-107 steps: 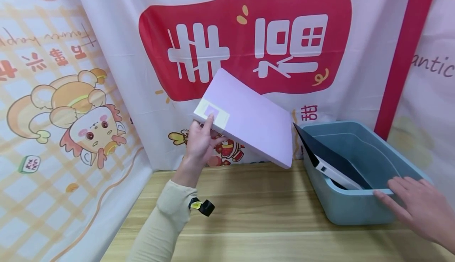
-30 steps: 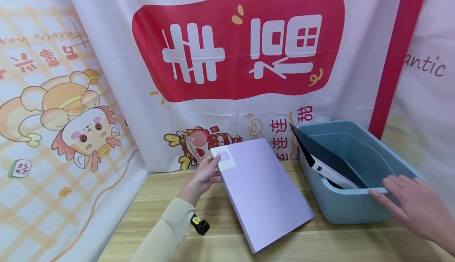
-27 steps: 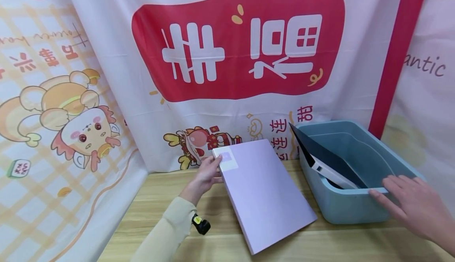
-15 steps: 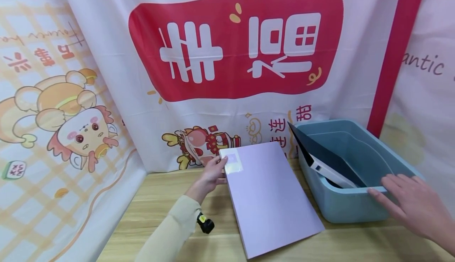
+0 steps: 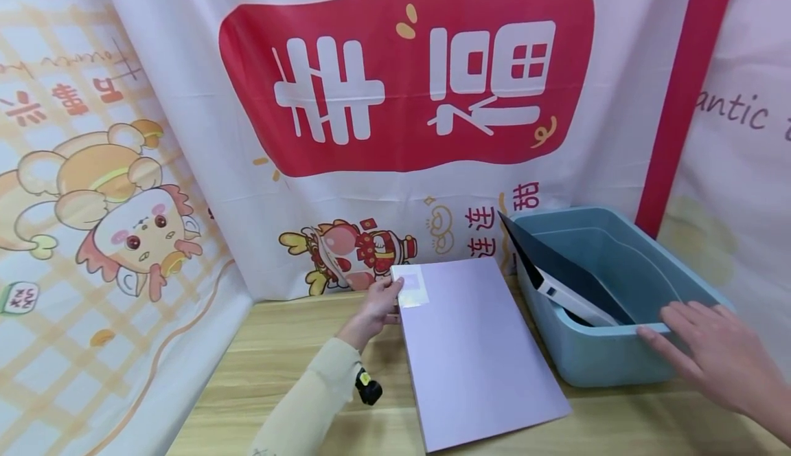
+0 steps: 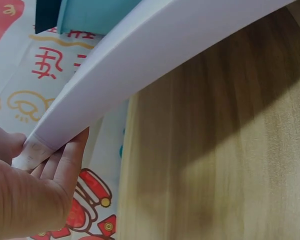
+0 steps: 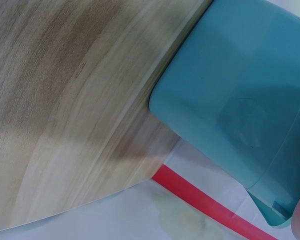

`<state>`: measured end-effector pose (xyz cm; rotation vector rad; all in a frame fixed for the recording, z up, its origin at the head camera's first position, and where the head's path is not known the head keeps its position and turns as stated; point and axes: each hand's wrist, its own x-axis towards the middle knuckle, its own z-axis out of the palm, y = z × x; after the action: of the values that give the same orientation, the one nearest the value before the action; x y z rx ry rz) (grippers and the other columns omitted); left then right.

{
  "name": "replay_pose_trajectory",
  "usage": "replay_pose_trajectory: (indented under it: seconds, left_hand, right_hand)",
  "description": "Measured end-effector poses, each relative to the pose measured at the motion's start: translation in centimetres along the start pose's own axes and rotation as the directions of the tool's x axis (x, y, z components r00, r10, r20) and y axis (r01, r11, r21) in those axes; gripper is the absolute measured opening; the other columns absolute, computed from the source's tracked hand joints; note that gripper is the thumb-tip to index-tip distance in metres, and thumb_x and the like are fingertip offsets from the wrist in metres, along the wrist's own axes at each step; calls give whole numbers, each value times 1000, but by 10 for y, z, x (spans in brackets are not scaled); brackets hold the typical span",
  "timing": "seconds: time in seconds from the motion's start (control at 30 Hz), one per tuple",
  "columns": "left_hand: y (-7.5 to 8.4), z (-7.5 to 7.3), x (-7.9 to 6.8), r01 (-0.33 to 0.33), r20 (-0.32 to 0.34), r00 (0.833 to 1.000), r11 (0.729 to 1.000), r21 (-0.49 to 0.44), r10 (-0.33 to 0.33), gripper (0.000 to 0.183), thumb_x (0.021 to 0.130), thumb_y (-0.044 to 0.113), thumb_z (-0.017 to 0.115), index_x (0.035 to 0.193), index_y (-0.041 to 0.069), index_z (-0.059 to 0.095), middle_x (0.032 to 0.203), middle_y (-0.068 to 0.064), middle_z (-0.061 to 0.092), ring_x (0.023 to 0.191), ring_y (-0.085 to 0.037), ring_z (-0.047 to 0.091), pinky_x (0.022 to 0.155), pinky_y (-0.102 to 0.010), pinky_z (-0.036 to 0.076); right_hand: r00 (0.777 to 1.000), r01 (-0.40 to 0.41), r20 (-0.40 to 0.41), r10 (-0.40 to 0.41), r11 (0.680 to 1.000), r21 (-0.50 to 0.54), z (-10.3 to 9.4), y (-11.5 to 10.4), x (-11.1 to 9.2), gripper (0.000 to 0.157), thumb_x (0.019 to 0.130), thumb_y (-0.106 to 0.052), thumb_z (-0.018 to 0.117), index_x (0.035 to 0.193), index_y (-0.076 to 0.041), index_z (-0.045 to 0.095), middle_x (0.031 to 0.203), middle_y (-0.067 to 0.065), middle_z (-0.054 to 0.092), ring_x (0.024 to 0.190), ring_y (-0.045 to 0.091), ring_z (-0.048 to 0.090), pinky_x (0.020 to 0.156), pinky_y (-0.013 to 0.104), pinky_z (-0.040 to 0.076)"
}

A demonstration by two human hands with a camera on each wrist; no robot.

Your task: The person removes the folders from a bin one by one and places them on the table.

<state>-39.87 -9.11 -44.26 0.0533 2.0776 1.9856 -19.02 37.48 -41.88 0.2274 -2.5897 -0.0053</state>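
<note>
My left hand (image 5: 375, 308) pinches the far left corner of a lavender file folder (image 5: 476, 353), thumb on the labelled cover and fingers beneath. In the left wrist view, the folder's smooth spine (image 6: 110, 70) runs away from my left hand (image 6: 35, 180), and the held end is raised off the table. My right hand (image 5: 719, 346) holds the near rim of a blue-grey plastic bin (image 5: 612, 363). A dark ring binder (image 5: 568, 284) with a white spine leans in the bin, its upper corner sticking out over the left rim.
A wooden table (image 5: 278, 367) lies underneath. Behind it hangs a printed cloth (image 5: 408, 195) with a large red panel, and another patterned cloth (image 5: 117, 346) closes off the left side. A black strap device (image 5: 369, 389) sits on my left wrist.
From in front of the backdrop, the lavender folder came down and turned upright over the table. Lately it shifted slightly right with my left hand. My right hand stays at the bin's rim.
</note>
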Motion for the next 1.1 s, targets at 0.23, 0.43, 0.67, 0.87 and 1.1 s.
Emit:
replay_pose_trajectory:
  seconds: [0.23,0.43,0.67,0.87,1.1]
  left_hand:
    - [-10,9,10,13,45,999,1000,22,-14,41,98,33,47,131,7,49,98,-17,65,74,-27,67,68,-45,56]
    - [-14,14,16,35,38,999,999,36,-36,42,98,34,47,130,6,49,99,-18,65,77,-28,67,68,-45,57]
    - [-19,15,25,72,30,997,995,69,-74,41,99,33,47,127,4,50,99,-18,65,80,-28,66,70,-44,56]
    - [-27,14,30,88,27,995,991,96,-91,40,99,31,45,128,3,49,96,-17,65,77,-25,66,70,-42,56]
    - [-28,19,34,72,-9,997,984,164,-72,38,99,31,47,123,2,54,92,-14,66,74,-22,65,68,-41,56]
  right_hand:
    - [1000,8,-13,-8,1000,-3,0,1,0,34,84,-52,60,73,-21,51,69,-5,48,62,13,43,54,32,41]
    - [1000,4,-31,-4,1000,11,0,1,1,34,83,-53,61,77,-20,56,73,-2,54,65,14,47,58,38,46]
    - [999,1,-38,0,1000,13,-2,-1,0,33,83,-52,61,79,-20,56,75,-1,55,66,15,47,60,39,46]
    - [999,17,-49,-16,1000,9,-2,-2,0,32,83,-52,62,78,-21,55,74,-3,53,66,14,46,59,36,45]
    - [999,11,-50,-10,1000,13,0,0,-1,31,83,-51,62,77,-23,52,72,-5,49,65,13,44,59,36,44]
